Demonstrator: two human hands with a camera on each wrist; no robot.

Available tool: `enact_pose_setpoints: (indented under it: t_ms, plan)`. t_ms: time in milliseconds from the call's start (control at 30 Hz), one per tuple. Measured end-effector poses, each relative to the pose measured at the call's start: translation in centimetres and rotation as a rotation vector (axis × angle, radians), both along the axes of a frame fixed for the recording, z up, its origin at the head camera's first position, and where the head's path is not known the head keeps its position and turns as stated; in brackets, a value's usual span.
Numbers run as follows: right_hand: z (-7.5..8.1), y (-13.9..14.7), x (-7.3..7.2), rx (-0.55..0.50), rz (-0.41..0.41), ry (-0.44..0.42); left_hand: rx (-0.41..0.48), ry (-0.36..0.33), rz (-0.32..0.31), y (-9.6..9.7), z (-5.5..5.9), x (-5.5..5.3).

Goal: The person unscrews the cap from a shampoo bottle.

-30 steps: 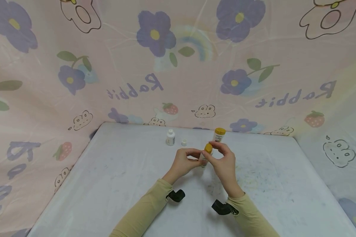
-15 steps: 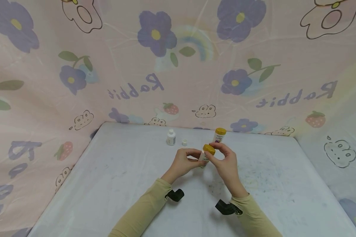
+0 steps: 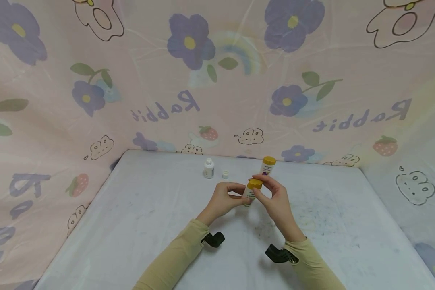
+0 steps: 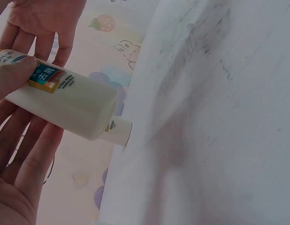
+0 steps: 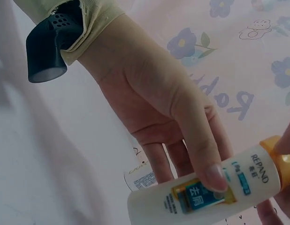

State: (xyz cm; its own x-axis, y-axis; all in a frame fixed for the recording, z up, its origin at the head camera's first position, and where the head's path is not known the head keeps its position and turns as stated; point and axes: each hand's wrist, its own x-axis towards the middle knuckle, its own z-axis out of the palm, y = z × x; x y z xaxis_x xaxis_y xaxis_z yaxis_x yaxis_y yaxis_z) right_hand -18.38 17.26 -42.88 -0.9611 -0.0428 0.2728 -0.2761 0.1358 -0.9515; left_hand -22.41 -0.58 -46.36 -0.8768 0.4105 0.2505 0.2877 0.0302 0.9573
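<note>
A white shampoo bottle [image 3: 250, 193] with a yellow cap [image 3: 254, 184] is held upright and slightly tilted in the middle of the head view. My left hand [image 3: 222, 201] grips its body, the thumb [image 5: 208, 161] lying across the front label [image 5: 201, 197]. My right hand [image 3: 275, 198] pinches the yellow cap between thumb and fingers; in the right wrist view only part of it shows at the right edge. In the left wrist view the bottle's base [image 4: 100, 112] shows, with its cap outside the frame.
Behind my right hand stands another white bottle [image 3: 266, 167] with a yellow lid. A small white bottle [image 3: 209, 169] and a little white lid-like piece [image 3: 225, 175] sit on the white table [image 3: 159, 225]. A printed curtain [image 3: 217, 108] rises along the table's back edge.
The held bottle has turned so that its label faces the head view more, and its cap has tipped nearer. My right hand has shifted slightly around the cap; the left hand stays nearly still.
</note>
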Motion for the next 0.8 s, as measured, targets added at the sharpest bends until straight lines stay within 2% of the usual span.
enact_pose_setpoints:
  t_ms: [167,300,433,567,667,800]
  plan:
    - [0.5,-0.2,0.2,-0.004,-0.010,-0.012,0.001,0.021,0.005,0.0,0.0,0.1]
    - [2.0,-1.0,1.0,0.048,-0.096,0.044,-0.011,0.021,0.038,0.0,0.3,0.1]
    - [2.9,-1.6,1.9,0.097,-0.192,0.086,-0.014,0.031,0.094,-0.2,1.8,0.9]
    - [3.1,-1.9,2.2,0.114,-0.227,0.103,-0.023,0.050,0.137,-0.5,3.4,1.8]
    - [3.0,-2.1,2.3,0.126,-0.233,0.117,-0.029,0.054,0.147,-0.6,3.7,1.9]
    - [3.0,-2.2,2.3,0.137,-0.231,0.129,-0.020,0.055,0.129,-0.6,3.6,1.9]
